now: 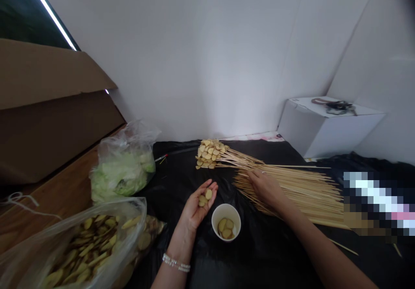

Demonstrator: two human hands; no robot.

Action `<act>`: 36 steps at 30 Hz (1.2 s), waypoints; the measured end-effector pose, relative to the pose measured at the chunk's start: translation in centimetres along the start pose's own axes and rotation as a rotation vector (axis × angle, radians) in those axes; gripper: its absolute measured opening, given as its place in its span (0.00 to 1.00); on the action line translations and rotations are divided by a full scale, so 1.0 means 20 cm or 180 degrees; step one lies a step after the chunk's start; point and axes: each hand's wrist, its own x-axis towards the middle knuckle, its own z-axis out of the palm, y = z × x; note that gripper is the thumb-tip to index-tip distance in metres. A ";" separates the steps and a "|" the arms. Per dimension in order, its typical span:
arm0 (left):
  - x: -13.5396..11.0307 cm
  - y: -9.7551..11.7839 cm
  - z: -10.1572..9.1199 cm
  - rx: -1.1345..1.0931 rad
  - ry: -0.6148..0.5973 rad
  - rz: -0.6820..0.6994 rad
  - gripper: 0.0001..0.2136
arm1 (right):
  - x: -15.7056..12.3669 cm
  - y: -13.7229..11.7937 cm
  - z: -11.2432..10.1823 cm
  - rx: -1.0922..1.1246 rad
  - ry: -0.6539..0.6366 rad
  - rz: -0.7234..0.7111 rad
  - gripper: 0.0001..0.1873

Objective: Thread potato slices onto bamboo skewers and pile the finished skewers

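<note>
Pale wall (181, 55) behind, smooth; black sheet (259, 263) under the work, thin, wrinkled. Brown carton (39, 73) far left, flap jutting out; skewers (304, 189) fanned over the sheet at right, thin straight wood, overlapping. Bag (140, 200) of slices near left, clear crinkled plastic, mouth wide; white box (301, 127) back right, square-edged, dark tangle (340, 106) on top; greens (129, 181) in clear plastic beyond the bag. Right hand (264, 185) palm down on the skewers' near ends, fingers bent; whether they pinch one, no telling from here. Left hand (193, 209) palm up, loosely cupped, fingers extended; cup (226, 212) just beside it, between the forearms, round, white, a few slices inside. Cluster (210, 151) of slices, threaded on skewers, beyond the hands; beaded bracelet (176, 263) on left wrist; pen (161, 157) near the greens; slices (208, 194) in the left palm, thin, yellowish, rounded.
</note>
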 end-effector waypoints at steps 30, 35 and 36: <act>-0.02 -0.01 0.02 0.0032 -0.0069 0.0076 0.24 | -0.01 -0.13 -0.07 0.0006 0.0184 -0.0015 0.15; -0.01 -0.01 0.00 0.0047 -0.0014 0.0164 0.19 | -0.01 -0.13 -0.04 0.0112 0.0238 -0.0081 0.13; -0.01 -0.01 0.00 0.0046 -0.0011 0.0197 0.18 | -0.01 -0.14 -0.04 0.0124 0.0266 -0.0098 0.13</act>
